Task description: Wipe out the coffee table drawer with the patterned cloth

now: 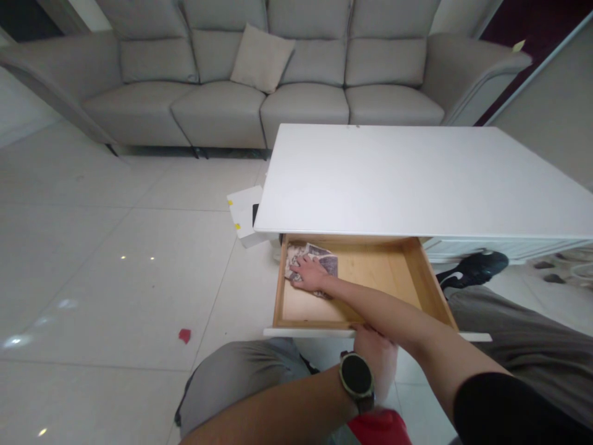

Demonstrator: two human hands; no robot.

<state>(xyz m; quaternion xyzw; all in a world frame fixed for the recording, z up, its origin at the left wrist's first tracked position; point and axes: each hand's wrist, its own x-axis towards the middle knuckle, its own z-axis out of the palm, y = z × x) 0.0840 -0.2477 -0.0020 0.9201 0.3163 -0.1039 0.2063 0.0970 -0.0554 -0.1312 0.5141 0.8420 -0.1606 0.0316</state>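
Note:
My right hand point(309, 274) lies flat with spread fingers on a patterned grey and white cloth point(328, 262), pressing it to the drawer's floor at the left side. The wooden drawer point(377, 266) is pulled out from a white coffee table point(407, 179). Wearing a round-faced watch point(356, 374), my left hand point(376, 355) grips the drawer's white front panel point(315, 332) near its middle, below my right forearm. Its fingertips are partly hidden behind the panel.
A grey sofa point(306, 111) with a loose cushion point(262, 59) stands behind the table. On the tiled floor are a white box-like object point(245, 210) with yellow tabs and a red scrap point(184, 335). Something red point(380, 426) shows below my left wrist. A black shoe point(477, 269) is at right.

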